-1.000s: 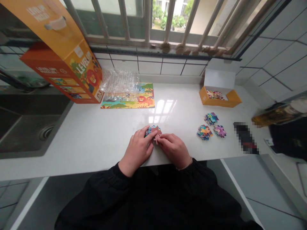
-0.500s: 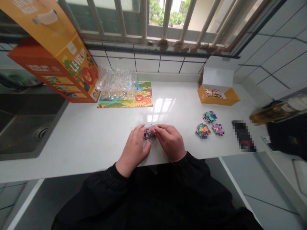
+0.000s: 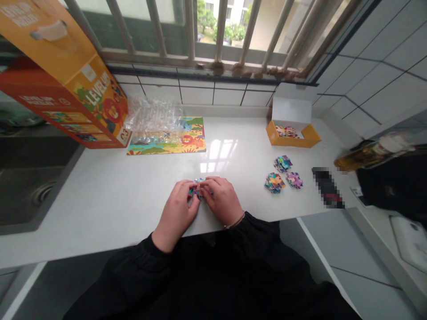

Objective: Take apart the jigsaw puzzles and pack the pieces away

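Between my two hands, near the counter's front edge, is a small stack of colourful jigsaw puzzle pieces (image 3: 199, 188), partly covered by my fingers. My left hand (image 3: 177, 209) closes on its left side, with fingertips at the top and thumb at the front. From the right, my right hand (image 3: 223, 199) curls its fingers and thumb against the same pieces. To the right lie three more little piles: a blue-green pile (image 3: 283, 163), an orange pile (image 3: 274, 182) and a purple pile (image 3: 295, 180).
An open yellow box (image 3: 293, 141) with pieces stands at the back right. At the back left are a tall orange box (image 3: 100, 102), crinkled clear plastic (image 3: 151, 116) and a picture board (image 3: 196, 141). A sink (image 3: 36, 186) lies left, a blurred dark object (image 3: 328, 187) right.
My view has shifted slightly, so the counter items appear further left. My right hand's fingers have come lower and closer around the pieces; the left hand keeps its grip.
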A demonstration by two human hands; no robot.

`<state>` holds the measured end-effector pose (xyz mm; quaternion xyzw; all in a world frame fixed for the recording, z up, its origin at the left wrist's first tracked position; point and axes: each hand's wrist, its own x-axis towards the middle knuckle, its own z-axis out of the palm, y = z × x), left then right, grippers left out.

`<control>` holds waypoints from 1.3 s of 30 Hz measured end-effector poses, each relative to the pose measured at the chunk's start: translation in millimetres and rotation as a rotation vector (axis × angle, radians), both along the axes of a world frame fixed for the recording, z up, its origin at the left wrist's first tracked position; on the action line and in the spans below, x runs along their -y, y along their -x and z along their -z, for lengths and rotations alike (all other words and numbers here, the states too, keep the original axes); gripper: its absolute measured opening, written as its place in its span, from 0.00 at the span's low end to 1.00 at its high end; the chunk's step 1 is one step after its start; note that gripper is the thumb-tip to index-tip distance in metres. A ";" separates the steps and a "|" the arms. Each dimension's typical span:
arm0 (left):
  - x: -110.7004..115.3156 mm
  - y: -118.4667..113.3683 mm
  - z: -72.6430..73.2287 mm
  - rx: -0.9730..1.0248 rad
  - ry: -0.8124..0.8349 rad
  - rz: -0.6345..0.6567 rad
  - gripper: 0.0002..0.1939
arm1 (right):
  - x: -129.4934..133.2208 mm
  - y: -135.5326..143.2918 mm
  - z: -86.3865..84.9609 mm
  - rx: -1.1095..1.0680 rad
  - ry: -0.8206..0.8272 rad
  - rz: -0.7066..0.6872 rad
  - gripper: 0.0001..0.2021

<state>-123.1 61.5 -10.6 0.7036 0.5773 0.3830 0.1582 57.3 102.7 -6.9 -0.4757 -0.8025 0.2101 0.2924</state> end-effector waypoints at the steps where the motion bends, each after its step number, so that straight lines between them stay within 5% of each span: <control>1: 0.5 0.1 -0.4 0.018 0.006 -0.004 0.16 | -0.1 2.0 0.1 -0.029 0.016 -0.010 0.09; 5: 1.8 -0.2 -2.2 0.057 0.018 -0.010 0.16 | 1.7 10.8 2.3 -0.110 0.038 -0.019 0.20; 10: 0.7 -0.3 -4.0 0.035 -0.006 -0.014 0.13 | -0.2 20.1 0.0 0.045 0.047 0.039 0.27; 24: 0.7 -0.5 7.7 -0.159 -0.021 -0.140 0.21 | -15.3 12.4 -6.1 0.060 0.133 0.006 0.23; 33: 1.2 0.1 2.1 -0.134 0.011 -0.080 0.22 | -25.2 6.9 -9.4 -0.024 0.198 -0.114 0.22; 39: 0.7 2.6 -7.9 0.055 0.048 0.031 0.24 | -24.5 0.9 -12.3 -0.086 0.191 -0.128 0.26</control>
